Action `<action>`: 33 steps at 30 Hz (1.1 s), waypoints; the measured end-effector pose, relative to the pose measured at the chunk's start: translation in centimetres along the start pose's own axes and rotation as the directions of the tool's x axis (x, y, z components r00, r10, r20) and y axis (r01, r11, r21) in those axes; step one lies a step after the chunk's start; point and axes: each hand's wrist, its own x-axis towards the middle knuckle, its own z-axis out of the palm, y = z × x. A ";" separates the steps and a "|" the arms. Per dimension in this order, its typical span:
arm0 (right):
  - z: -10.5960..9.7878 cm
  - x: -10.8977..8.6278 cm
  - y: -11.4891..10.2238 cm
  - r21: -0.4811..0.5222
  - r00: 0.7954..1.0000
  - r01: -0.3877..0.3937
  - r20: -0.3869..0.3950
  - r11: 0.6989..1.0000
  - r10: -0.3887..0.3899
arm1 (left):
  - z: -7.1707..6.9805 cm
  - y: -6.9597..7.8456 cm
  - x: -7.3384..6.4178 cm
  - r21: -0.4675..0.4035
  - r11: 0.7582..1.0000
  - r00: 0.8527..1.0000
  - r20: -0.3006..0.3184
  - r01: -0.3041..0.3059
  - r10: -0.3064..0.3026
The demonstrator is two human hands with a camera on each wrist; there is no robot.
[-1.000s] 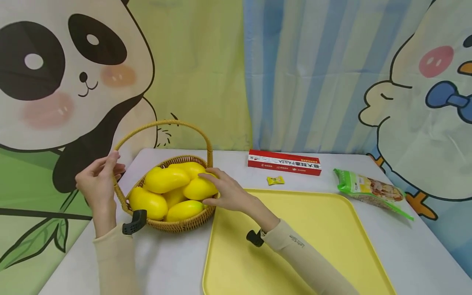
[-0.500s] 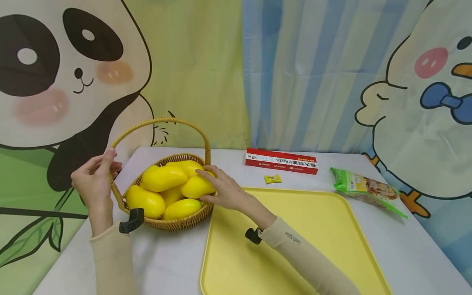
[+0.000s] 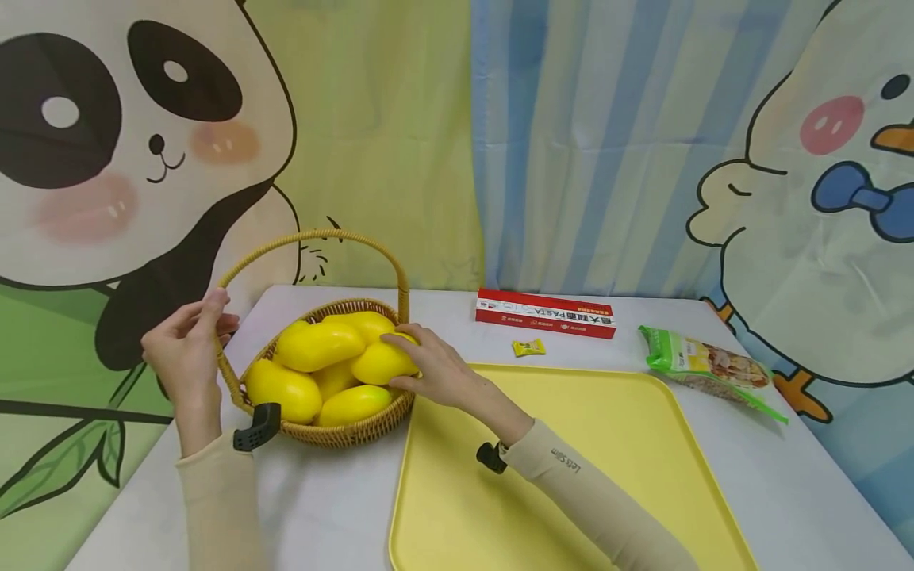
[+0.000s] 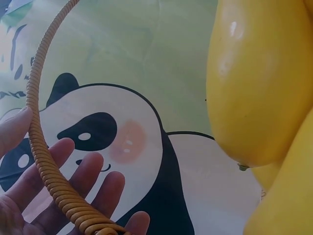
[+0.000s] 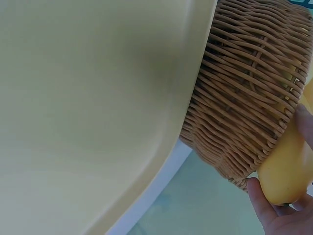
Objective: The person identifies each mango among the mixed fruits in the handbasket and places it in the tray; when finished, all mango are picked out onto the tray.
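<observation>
A round wicker basket (image 3: 350,434) heaped with yellow mangoes (image 3: 321,347) stands on the left of the table. My left hand (image 3: 187,349) holds the left side of its arched handle (image 4: 35,103); in the left wrist view the thumb lies on one side and the fingers reach behind. At the basket's right rim, my right hand (image 3: 444,371) grips a mango (image 5: 282,169) between thumb and fingers. That mango still lies among the others, and part of the grip is hidden behind it in the head view. One front mango has a greenish end.
Beside the basket lies a large yellow tray (image 3: 571,460), under my right forearm. Behind it are a small yellow wrapped candy (image 3: 528,347) and a red pasta box (image 3: 545,312). A green-edged food packet (image 3: 714,369) lies at the right. Printed curtains (image 3: 593,143) hang behind the white table.
The view shifts slightly, while both hands keep their places on the handle and the mango. My right fingers look a little closer round the mango.
</observation>
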 end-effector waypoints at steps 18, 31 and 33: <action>-1.4 -0.9 -0.1 -0.009 1.000 -0.022 -0.020 1.000 0.022 | 0.2 -0.2 0.0 -0.001 1.000 1.000 0.022 -0.020 0.020; -2.5 -1.4 -0.1 0.013 0.998 -0.009 -0.055 1.000 0.010 | -0.2 -0.1 0.0 0.003 0.999 0.999 0.015 -0.032 0.032; -2.7 -1.6 0.0 0.016 0.998 -0.014 -0.056 1.000 0.014 | -0.2 -0.1 0.0 0.006 0.999 0.999 0.015 -0.035 0.035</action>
